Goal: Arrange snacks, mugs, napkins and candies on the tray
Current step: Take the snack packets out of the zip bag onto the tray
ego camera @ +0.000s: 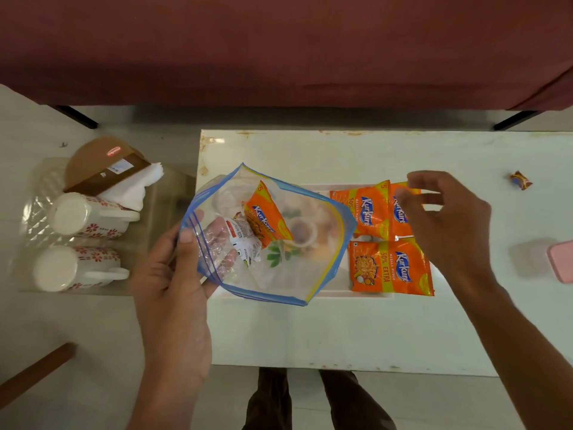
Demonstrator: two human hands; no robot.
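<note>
Now, with your left hand [176,280] gripping the zip bag [310,268] wide, send your empty, relaxed right hand [449,218] for the Kurkure packet [266,215] inside.

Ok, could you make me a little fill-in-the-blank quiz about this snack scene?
1. The clear zip bag in the left hand has blue and ___ edging.
2. Outside the bag lie ___ Kurkure packets.
3. Both floral mugs lie on their ___.
Missing words: yellow; three; sides.
</note>
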